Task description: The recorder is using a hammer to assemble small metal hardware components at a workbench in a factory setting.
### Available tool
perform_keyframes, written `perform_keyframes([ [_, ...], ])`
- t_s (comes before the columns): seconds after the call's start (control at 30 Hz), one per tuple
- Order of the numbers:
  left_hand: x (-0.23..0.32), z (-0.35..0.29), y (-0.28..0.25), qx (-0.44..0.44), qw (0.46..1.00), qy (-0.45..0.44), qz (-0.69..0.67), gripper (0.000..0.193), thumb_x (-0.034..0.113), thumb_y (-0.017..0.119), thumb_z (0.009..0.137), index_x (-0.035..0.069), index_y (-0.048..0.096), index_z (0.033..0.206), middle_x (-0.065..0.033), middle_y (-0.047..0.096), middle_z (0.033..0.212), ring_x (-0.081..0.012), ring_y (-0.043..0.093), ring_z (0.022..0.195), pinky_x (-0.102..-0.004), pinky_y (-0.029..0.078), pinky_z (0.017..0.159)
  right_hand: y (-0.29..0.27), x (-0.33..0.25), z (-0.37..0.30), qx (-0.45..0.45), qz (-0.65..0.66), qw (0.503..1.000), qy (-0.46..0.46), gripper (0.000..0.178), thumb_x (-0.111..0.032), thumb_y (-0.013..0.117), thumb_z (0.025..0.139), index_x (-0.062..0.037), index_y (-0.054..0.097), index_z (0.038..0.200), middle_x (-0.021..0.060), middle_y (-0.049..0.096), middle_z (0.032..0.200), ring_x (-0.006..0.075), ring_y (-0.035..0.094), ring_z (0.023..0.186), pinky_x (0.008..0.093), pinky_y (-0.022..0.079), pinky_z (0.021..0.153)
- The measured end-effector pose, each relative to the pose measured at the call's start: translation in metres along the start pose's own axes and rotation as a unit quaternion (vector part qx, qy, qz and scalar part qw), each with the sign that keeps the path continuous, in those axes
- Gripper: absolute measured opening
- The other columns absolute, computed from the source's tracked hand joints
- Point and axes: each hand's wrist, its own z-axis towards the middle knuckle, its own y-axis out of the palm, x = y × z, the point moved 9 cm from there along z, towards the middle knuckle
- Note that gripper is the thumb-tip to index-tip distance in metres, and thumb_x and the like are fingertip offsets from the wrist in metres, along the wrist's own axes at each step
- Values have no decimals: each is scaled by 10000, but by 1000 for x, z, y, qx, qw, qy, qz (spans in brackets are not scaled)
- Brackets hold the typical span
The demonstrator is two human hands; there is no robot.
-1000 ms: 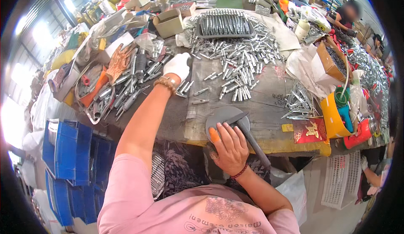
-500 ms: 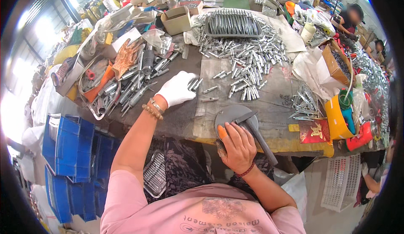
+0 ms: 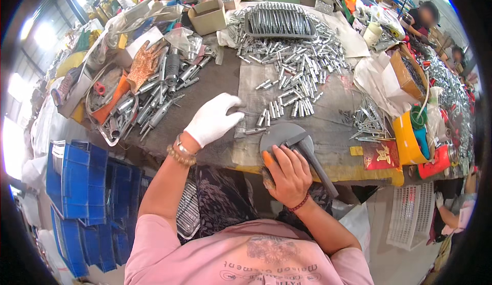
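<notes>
My left hand (image 3: 215, 118), in a white glove, hovers over the dark cloth at the table's middle. Its thumb and fingers are curved apart, with nothing visible between them. Just right of it lie several short metal tubes (image 3: 262, 118) in a loose row. My bare right hand (image 3: 289, 175), with an orange finger cot on one finger, rests at the near edge of a round grey metal disc (image 3: 271, 137). Its fingers stretch forward toward a hammer (image 3: 319, 167), whose head lies on the disc and whose handle slants back past the hand.
Beyond them spreads a pile of metal tubes (image 3: 302, 62), with a full black tray (image 3: 281, 28) behind it. Tools (image 3: 164, 95) crowd the left; thin metal pins (image 3: 370, 121) and a yellow container (image 3: 408, 139) stand right. Blue bins (image 3: 77, 182) are stacked lower left.
My left hand has drawn back slightly toward me, away from the metal tubes, its fingers parted. More tubes now stand together near the disc. My right hand stays by the disc.
</notes>
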Motion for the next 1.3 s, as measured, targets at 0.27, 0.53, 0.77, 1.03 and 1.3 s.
perform_keyframes([
  [0.27, -1, -23, 3, 27, 994, -60, 91, 320, 189, 741, 934, 60, 720, 1226, -163, 720, 1141, -339, 725, 1055, -425, 583, 941, -6, 1, -1, 13, 15, 999, 25, 456, -271, 762, 907, -111, 760, 1334, 115, 688, 1417, 301, 693, 1269, 475, 512, 1135],
  [0.53, -3, -41, -9, 154, 922, -136, -329, 488, 98, 648, 1010, -6, 578, 1482, -43, 673, 1078, -95, 650, 840, -228, 564, 689, -119, 66, 2, 30, 50, 995, 85, 348, -138, 818, 778, -135, 765, 1122, 70, 756, 1083, 289, 729, 951, 434, 610, 810],
  [0.77, 53, -66, 37, 10, 941, -181, -286, 222, 77, 714, 983, -17, 670, 1179, -82, 738, 1057, -155, 752, 927, -255, 593, 739, -109, 226, -33, -157, -205, 955, 144, 190, -47, 750, 825, -97, 742, 1008, 105, 696, 1003, 333, 730, 1003, 469, 602, 848],
  [1.03, 85, -72, 64, 34, 986, -52, -152, 190, 47, 788, 927, -12, 757, 1105, -82, 741, 1042, -166, 710, 955, -308, 561, 826, -95, 223, -14, -223, -191, 952, 90, 94, -33, 714, 847, -78, 703, 929, 108, 707, 975, 331, 741, 996, 463, 605, 857],
  [1.3, 105, -67, 60, 43, 997, 51, -44, 203, 69, 843, 865, 32, 788, 1057, -112, 705, 994, -265, 680, 915, -366, 547, 831, -98, 228, -26, -182, -169, 960, 131, 286, -55, 791, 806, -123, 720, 1075, 101, 714, 1061, 329, 730, 1057, 476, 597, 880],
])
